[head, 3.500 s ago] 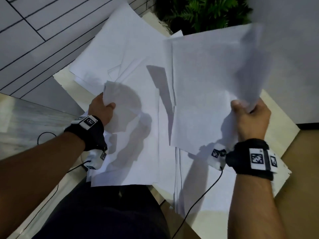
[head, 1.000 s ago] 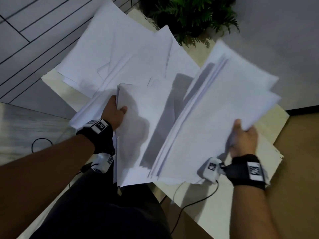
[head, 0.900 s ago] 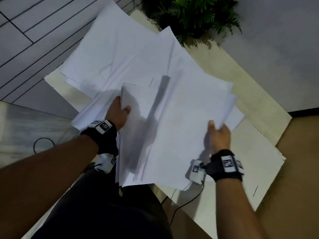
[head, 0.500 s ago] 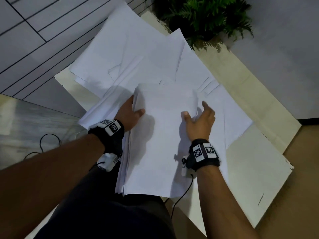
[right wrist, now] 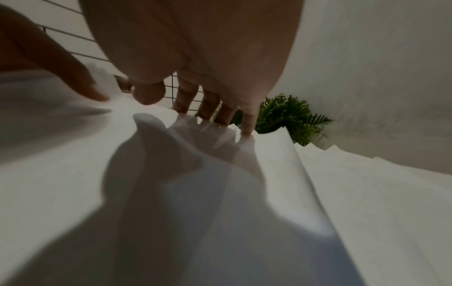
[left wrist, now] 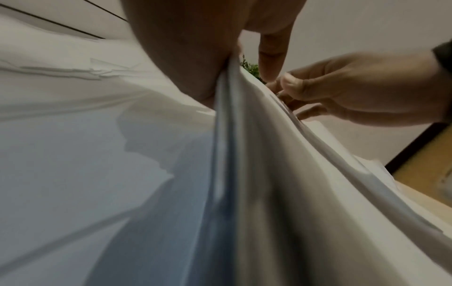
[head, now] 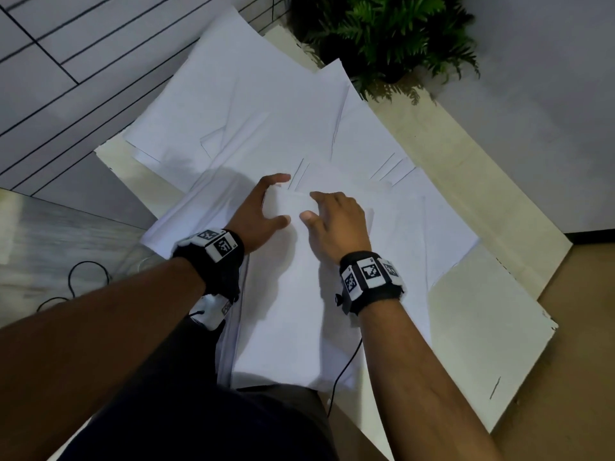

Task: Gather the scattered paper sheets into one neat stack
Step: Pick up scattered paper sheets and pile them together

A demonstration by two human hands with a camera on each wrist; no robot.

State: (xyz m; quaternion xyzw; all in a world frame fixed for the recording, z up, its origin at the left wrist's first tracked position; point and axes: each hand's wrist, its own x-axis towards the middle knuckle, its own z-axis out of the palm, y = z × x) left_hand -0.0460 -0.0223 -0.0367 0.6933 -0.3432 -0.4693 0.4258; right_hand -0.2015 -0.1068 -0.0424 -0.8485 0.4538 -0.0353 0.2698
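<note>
A thick stack of white paper sheets (head: pixel 293 311) lies on the pale table (head: pixel 482 327), its near end over the table's front edge above my lap. My left hand (head: pixel 281 198) grips the stack's far left corner, thumb on top and fingers curled round the far edge. In the left wrist view the layered sheet edges (left wrist: pixel 232 135) run up into that palm. My right hand (head: pixel 309 205) rests on top beside it, fingers straight. Their fingertips (right wrist: pixel 247 131) press on the paper near the stack's far edge. Loose sheets (head: pixel 253 104) fan out behind the stack, and others (head: pixel 442 234) lie to its right.
A green potted plant (head: pixel 392 31) stands at the table's far corner against the grey wall. A thin black cable (head: pixel 346 364) hangs from my right wrist over the table's front edge. Bare table shows at the right. Tiled surface lies on the left.
My right hand swung its bundle of sheets leftward onto the pile my left hand holds, let go, and now rests flat on top next to the left hand.
</note>
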